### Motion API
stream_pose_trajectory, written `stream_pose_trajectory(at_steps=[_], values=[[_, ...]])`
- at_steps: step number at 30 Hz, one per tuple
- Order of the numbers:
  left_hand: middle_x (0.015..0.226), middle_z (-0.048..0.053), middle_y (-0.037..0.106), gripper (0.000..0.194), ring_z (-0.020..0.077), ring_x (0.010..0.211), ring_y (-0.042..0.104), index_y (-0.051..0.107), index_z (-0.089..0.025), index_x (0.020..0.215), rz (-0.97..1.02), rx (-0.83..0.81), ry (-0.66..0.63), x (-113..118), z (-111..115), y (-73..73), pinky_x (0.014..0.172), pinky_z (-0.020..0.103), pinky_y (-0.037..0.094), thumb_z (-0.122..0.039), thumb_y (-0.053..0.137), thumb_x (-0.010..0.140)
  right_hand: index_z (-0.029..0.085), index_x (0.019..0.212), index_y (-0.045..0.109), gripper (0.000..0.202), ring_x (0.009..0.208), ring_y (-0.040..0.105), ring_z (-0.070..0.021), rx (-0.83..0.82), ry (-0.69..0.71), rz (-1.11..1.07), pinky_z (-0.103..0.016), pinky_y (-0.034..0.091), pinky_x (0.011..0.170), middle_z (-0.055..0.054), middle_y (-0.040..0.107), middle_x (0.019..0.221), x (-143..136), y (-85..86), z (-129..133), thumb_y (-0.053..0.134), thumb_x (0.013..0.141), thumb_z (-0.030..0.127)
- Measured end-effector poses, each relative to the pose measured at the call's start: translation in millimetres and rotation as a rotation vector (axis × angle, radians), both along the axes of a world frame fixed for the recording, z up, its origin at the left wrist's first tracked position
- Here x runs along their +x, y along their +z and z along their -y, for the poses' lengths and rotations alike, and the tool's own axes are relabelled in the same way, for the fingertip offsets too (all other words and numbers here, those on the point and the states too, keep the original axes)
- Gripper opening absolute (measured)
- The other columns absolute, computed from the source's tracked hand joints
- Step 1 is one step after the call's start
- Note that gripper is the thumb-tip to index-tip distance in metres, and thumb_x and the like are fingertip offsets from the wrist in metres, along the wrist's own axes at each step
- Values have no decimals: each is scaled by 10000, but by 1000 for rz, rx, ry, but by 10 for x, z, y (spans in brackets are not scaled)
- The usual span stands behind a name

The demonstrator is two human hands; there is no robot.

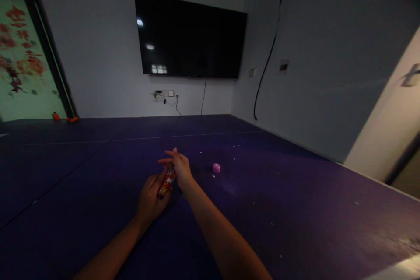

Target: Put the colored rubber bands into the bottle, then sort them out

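My left hand is closed around the lower part of a small, narrow red packet with a colourful printed wrapper. The packet is tilted, its upper end leaning away to the right. At that upper end is my right hand, its thumb side against the packet and a couple of fingers stretched out to the left. The exact grip of its fingertips is partly hidden. Right of my hands, a small pink lump lies on the dark purple surface.
Tiny white scraps are scattered on the surface to the right. A black television hangs on the far wall, with sockets and wires below it. A black cable dangles along the right wall. Small orange things lie by the door frame.
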State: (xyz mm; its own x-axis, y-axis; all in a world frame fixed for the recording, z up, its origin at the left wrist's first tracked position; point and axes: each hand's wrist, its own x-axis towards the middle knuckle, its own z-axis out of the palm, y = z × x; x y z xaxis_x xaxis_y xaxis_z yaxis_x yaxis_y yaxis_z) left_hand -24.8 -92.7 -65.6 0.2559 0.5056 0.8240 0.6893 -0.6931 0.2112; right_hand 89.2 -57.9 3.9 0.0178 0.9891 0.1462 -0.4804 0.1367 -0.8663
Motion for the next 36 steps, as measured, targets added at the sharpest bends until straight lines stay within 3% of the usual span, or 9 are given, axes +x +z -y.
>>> stream_pose_trajectory(at_steps=[4,8,14,20,26,31,36], values=[[998,101,604,471,234,904,571,460,-182,1279,38,6,6,23,11,22,775,375,489,-304,499,826,162,839,668,601,642,627,-149,-12,143,-43,-233,427,562,-83,702,723,64,76,5,249,898,588],[1005,104,608,451,236,906,577,463,-176,1261,39,12,29,39,-1,16,783,379,488,-328,492,837,178,882,666,624,740,633,-157,-13,211,-97,-251,434,627,-81,705,824,129,151,26,158,932,537],[1020,108,610,466,229,910,580,433,-172,1277,6,62,8,46,-41,-14,781,366,489,-326,501,844,175,906,652,605,721,624,-150,-30,176,-72,-242,425,608,-73,700,840,147,156,5,156,940,519],[984,99,625,476,226,889,586,421,-193,1296,-44,116,-3,44,-36,-4,768,365,485,-288,510,838,132,972,645,547,661,603,-135,-102,160,248,-233,417,600,-90,694,820,138,65,-76,211,958,465],[1009,113,616,468,235,904,583,420,-187,1299,-36,134,-1,26,-12,16,777,378,484,-279,495,846,117,1009,650,470,598,577,-125,-113,282,453,-223,400,567,-94,690,777,180,-45,-119,293,957,418],[1039,123,612,476,241,932,581,428,-182,1297,6,102,-9,25,-23,5,778,375,485,-302,508,843,132,998,656,625,648,605,-146,-137,375,459,-263,439,650,-92,687,782,219,1,-120,191,934,545],[1043,110,618,441,249,950,583,472,-197,1246,84,35,19,27,-31,6,799,396,482,-362,507,839,138,1042,637,688,697,615,-157,-156,441,343,-283,444,669,-102,686,847,231,52,-85,58,945,497]])
